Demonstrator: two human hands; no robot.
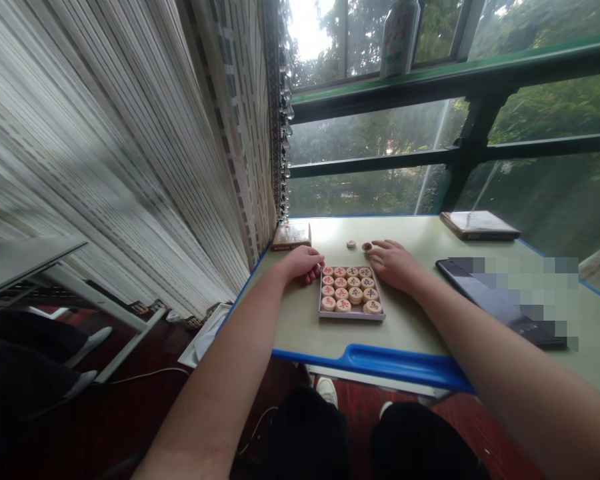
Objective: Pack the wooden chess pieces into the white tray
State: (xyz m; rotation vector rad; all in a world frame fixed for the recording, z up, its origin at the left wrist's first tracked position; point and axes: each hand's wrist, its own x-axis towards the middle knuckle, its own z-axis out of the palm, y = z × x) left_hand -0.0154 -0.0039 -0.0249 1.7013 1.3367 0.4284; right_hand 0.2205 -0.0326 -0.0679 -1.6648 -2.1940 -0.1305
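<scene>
A shallow box holds rows of round wooden xiangqi pieces with red and black characters, with a gap in the front row between a red piece and a black one. My left hand is closed at the box's far left corner, its fingers curled against the edge. Just beyond the box's far right corner, my right hand has its fingertips on a tilted xiangqi piece. Another loose piece lies flat on the table to the left of it.
The pale table has a blue rim with a molded tray in front. A box sits at the back left, a flat case at the back right. A dark phone-like slab, partly pixelated, lies right. A curtain hangs left.
</scene>
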